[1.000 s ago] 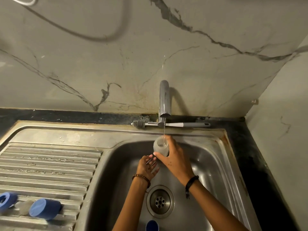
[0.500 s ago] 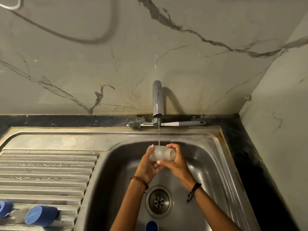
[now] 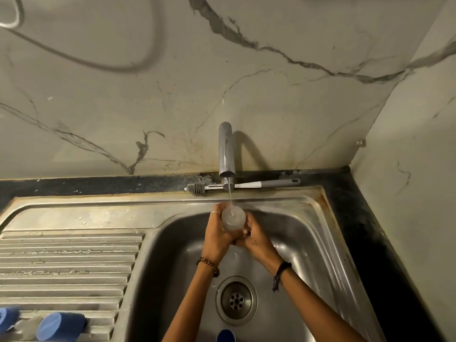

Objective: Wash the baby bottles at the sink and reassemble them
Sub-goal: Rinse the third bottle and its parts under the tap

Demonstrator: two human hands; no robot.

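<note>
1. The left hand (image 3: 217, 234) has its fingers curled round the bottle (image 3: 233, 217) from the left — a ring shows on one finger.
2. The right hand (image 3: 255, 239) grips the bottle from the right, fingers wrapped on its lower part.
3. The bottle is clear and sits between both hands, over the sink (image 3: 308, 243).
4. Water runs from the tap (image 3: 226, 149) straight onto the bottle.
5. A brush (image 3: 243, 185) lies on the worktop (image 3: 98, 185) behind the tap.
6. Two blue caps (image 3: 60, 326) lie on the drain rack (image 3: 69, 262) — far left, well apart from the hands.
</note>
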